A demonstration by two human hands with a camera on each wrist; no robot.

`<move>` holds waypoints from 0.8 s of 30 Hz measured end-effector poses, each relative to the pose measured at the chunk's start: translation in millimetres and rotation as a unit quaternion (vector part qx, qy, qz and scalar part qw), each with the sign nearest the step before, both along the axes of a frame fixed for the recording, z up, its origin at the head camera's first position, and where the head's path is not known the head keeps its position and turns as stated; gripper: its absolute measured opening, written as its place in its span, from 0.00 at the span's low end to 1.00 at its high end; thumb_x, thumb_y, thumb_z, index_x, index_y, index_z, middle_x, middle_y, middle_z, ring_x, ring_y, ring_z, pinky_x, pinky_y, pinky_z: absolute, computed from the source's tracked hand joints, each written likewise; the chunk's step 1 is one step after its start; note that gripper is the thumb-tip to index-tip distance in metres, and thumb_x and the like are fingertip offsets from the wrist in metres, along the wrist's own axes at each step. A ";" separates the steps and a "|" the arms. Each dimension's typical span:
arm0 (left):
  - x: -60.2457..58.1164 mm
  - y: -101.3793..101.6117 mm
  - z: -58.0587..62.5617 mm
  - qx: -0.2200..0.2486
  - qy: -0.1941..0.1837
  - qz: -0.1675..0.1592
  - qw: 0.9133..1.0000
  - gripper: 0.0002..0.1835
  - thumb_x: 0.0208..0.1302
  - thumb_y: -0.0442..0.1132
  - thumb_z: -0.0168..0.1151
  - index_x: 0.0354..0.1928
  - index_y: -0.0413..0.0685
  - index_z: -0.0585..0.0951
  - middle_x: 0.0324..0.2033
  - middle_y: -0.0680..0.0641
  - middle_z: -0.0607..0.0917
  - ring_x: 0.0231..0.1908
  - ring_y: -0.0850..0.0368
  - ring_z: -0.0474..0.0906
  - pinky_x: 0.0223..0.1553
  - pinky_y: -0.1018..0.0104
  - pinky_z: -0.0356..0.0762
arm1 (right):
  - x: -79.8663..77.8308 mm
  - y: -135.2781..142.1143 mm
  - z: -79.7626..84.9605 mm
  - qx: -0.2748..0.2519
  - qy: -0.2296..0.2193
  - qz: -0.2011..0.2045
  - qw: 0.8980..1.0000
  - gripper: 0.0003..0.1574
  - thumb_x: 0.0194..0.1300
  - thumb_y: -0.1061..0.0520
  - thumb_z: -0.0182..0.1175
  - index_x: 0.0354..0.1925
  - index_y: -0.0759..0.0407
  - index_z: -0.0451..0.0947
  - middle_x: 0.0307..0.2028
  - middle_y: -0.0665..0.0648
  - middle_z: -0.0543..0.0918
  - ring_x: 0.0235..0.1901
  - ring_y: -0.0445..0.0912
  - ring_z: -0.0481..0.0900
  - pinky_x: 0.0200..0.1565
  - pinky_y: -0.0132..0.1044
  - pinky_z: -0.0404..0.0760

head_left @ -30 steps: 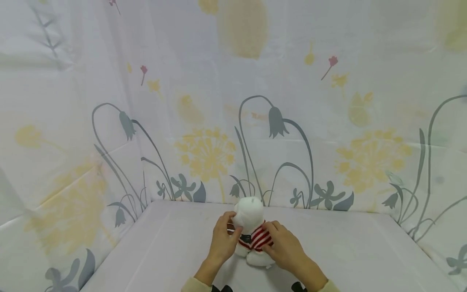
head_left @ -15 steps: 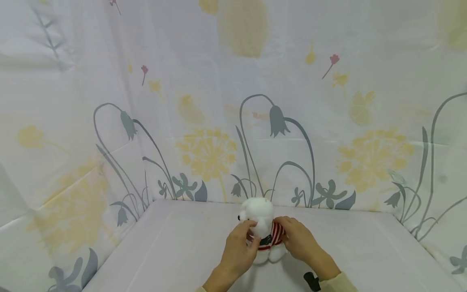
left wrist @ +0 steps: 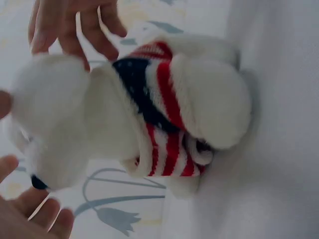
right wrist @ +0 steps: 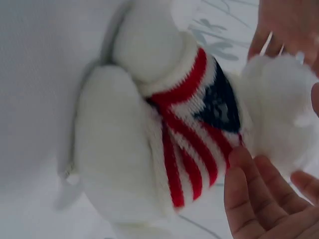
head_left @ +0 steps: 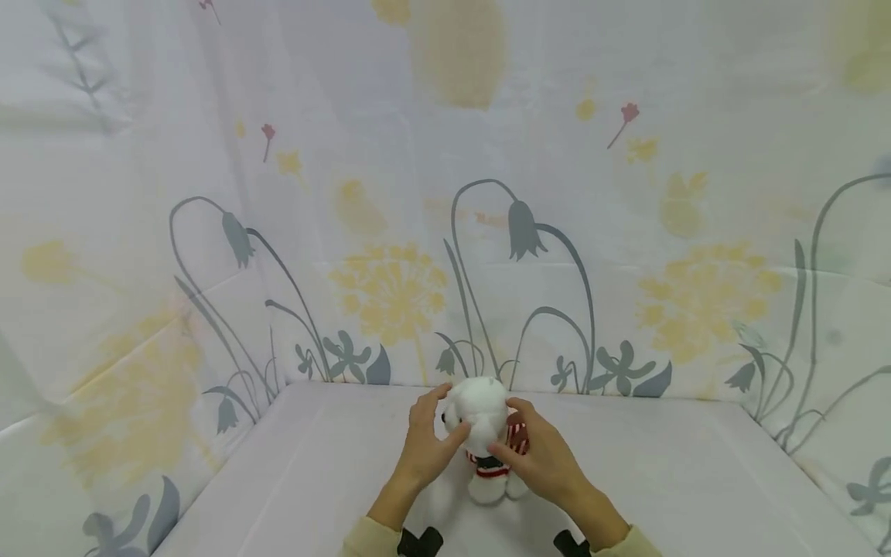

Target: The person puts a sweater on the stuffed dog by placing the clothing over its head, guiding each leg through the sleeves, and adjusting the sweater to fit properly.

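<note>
A white stuffed animal [head_left: 480, 406] with a dark nose sits upright on the white surface, its muzzle toward the left in the head view. It wears a knitted sweater [right wrist: 192, 154] with red and white stripes and a navy patch. My left hand [head_left: 426, 445] holds its head from the left, the thumb in front and the fingers near the nose [left wrist: 38, 182]. On the other side, my right hand [head_left: 546, 456] holds the toy between thumb and fingers at the head and upper sweater. In the right wrist view, the right fingertips [right wrist: 241, 157] meet the sweater's edge.
The white tabletop [head_left: 334, 464] reaches back to a pale curtain [head_left: 390, 193] printed with grey bellflowers and yellow blossoms. More of this curtain hangs along both sides. Dark straps [head_left: 421, 541] show beside the sleeves at the bottom of the head view.
The stuffed animal shifted right, then slightly back left, and has turned a little. My left hand moved with it, and my right hand came from the sweater's side up toward the head.
</note>
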State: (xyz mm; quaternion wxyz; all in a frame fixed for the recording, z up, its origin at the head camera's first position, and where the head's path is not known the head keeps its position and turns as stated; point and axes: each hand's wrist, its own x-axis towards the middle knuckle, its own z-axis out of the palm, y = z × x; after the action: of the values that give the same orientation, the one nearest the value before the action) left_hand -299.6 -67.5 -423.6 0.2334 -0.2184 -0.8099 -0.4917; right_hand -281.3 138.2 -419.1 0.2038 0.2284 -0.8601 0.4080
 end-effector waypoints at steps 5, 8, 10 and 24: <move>-13.7 -6.0 1.3 -0.002 -0.099 -0.080 0.992 0.38 0.63 0.53 0.59 0.71 0.51 0.59 0.65 0.40 0.66 0.60 0.43 0.65 0.51 0.43 0.70 | -0.6 -10.6 -5.0 -0.006 0.008 -0.026 1.000 0.45 0.54 0.52 0.71 0.66 0.57 0.62 0.37 0.51 0.79 0.26 0.37 0.72 0.27 0.29 0.74; -13.5 -4.7 0.4 0.006 -0.118 -0.084 0.990 0.38 0.62 0.53 0.59 0.71 0.51 0.60 0.64 0.41 0.66 0.57 0.44 0.68 0.48 0.46 0.73 | -1.4 -13.2 -7.8 -0.008 0.025 -0.029 0.999 0.44 0.55 0.52 0.71 0.66 0.57 0.63 0.36 0.51 0.78 0.25 0.37 0.71 0.26 0.29 0.74; -12.6 -2.8 -1.4 0.012 -0.113 -0.079 0.990 0.36 0.62 0.53 0.60 0.69 0.49 0.63 0.61 0.41 0.68 0.55 0.45 0.69 0.47 0.48 0.73 | -1.4 -13.5 -8.7 -0.009 0.039 -0.027 0.999 0.43 0.56 0.53 0.70 0.65 0.58 0.63 0.34 0.51 0.77 0.24 0.37 0.71 0.25 0.28 0.73; 17.4 25.8 -6.8 0.044 -0.063 -0.016 0.997 0.27 0.57 0.46 0.64 0.55 0.46 0.65 0.48 0.46 0.69 0.45 0.55 0.67 0.45 0.59 0.72 | -17.2 26.9 -6.7 -0.019 0.004 0.062 0.998 0.32 0.66 0.64 0.58 0.66 0.51 0.66 0.43 0.50 0.82 0.42 0.42 0.79 0.43 0.37 0.79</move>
State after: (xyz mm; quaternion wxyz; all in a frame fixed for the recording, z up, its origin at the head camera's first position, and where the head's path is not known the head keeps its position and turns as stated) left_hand -282.2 -41.8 -430.4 0.1831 -0.1894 -0.7973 -0.5430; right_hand -298.5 165.2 -425.8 0.1858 0.2794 -0.8355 0.4352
